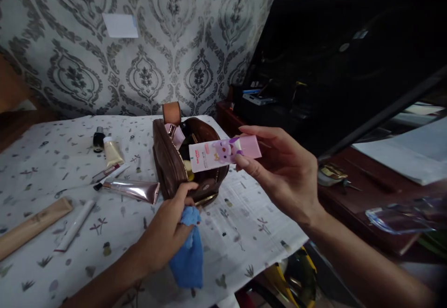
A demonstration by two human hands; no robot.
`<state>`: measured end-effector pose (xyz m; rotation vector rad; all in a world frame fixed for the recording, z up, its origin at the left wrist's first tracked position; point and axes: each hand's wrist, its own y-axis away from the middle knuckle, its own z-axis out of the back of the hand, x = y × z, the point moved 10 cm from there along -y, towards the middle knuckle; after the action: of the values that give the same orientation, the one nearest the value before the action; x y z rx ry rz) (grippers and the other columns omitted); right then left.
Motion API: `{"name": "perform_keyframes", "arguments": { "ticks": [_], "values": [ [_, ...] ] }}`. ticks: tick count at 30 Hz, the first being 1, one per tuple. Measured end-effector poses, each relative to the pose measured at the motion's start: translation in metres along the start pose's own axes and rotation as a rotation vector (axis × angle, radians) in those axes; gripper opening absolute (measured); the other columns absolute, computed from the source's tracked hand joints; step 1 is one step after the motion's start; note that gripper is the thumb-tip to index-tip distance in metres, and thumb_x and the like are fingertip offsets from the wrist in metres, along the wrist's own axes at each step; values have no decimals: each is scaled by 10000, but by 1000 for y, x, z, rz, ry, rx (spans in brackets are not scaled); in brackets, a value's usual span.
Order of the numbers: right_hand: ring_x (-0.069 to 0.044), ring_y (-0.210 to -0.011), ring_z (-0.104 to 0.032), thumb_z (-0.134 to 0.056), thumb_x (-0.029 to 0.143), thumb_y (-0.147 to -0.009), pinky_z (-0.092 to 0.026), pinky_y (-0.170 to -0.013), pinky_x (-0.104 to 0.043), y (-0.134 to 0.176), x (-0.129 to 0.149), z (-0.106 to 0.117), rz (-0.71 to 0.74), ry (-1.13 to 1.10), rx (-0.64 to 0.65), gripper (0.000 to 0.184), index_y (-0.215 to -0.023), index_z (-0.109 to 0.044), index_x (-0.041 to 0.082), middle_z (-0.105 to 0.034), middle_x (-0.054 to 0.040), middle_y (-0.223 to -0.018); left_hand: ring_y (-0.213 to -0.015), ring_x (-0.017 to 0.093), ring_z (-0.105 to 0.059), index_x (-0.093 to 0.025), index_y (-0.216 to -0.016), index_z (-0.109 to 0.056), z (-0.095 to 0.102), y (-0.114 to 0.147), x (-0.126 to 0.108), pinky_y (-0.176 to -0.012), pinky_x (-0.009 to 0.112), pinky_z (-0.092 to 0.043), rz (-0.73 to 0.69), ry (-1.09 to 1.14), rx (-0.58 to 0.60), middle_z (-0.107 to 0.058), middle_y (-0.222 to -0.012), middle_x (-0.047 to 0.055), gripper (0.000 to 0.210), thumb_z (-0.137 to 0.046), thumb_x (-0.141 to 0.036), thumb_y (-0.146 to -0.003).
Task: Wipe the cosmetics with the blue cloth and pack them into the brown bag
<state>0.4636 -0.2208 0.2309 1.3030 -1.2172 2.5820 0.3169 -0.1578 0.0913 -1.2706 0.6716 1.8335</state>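
Observation:
Between the thumb and fingers of my right hand [282, 170] is a pink tube [223, 153] with a cartoon animal printed on it. It is held roughly level above the unzipped brown toiletry bag [167, 163]. My left hand [169, 233] is closed on a blue cloth [190, 261] that hangs down from it, while its fingers touch the front edge of the bag. Inside the bag a pink item [177, 136] and a yellowish one [189, 170] show; the rest is dark or hidden behind the tube.
On the patterned tablecloth at left are a silver-pink tube [134, 189], a cream tube [113, 152], a black bottle [98, 140], a white slim tube [75, 226] and a long tan case [35, 226]. A dark screen-like panel [331, 65] leans at right over a reddish-brown desk [366, 191].

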Motion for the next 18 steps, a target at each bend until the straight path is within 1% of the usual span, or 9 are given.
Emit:
{"name": "perform_keyframes", "arguments": {
  "ticks": [2,4,6,8,10,12,18],
  "values": [
    [-191,-859,-661,-731,377,-833,-575,-729,-320,-6,-3,0,39,50,21,399,-1190,-592,265,-680,-39,-998,-779,174,-610,-217,-1304,-465,-2,0,5,-744,315,-468,-7,48,26,-643,-872,10,502,-445,-145,-808],
    [-201,-871,-661,-733,383,-828,-567,-724,-322,-12,-6,-1,73,113,49,440,-1215,-555,273,-675,-40,-998,-767,174,-608,-218,-1285,-491,-3,1,11,-737,315,-465,-7,79,36,-636,-849,7,474,-436,-154,-818],
    [-199,-858,-655,-733,378,-824,-556,-723,-321,-20,-7,-2,113,195,78,425,-1186,-543,262,-665,-36,-992,-797,186,-605,-227,-1300,-495,-2,2,18,-759,331,-459,-3,57,31,-636,-863,12,497,-433,-152,-813],
    [-188,-825,-643,-716,354,-835,-537,-719,-313,-26,-8,-7,153,292,123,343,-1112,-550,238,-656,-30,-969,-852,201,-598,-244,-1328,-479,-4,2,23,-807,360,-447,-7,10,39,-642,-915,18,582,-439,-118,-762],
    [-174,-783,-625,-689,311,-851,-508,-697,-294,-30,-11,-16,175,395,194,248,-1038,-554,221,-651,-21,-925,-896,215,-588,-256,-1349,-460,-6,3,28,-847,385,-433,-7,-28,49,-647,-957,21,673,-446,-91,-696],
    [-167,-764,-610,-659,264,-865,-473,-684,-280,-32,-17,-27,185,483,271,185,-1006,-549,216,-652,-15,-897,-916,223,-582,-256,-1366,-438,-8,3,33,-863,394,-428,0,-40,60,-651,-973,23,730,-445,-80,-658],
    [-212,-836,-569,-663,201,-847,-385,-753,-313,-35,-37,-64,233,725,486,157,-962,-557,195,-664,-43,-894,-926,224,-576,-272,-1388,-395,-12,1,40,-862,387,-441,-50,-41,104,-652,-981,18,786,-461,-77,-630]
  ]
}}
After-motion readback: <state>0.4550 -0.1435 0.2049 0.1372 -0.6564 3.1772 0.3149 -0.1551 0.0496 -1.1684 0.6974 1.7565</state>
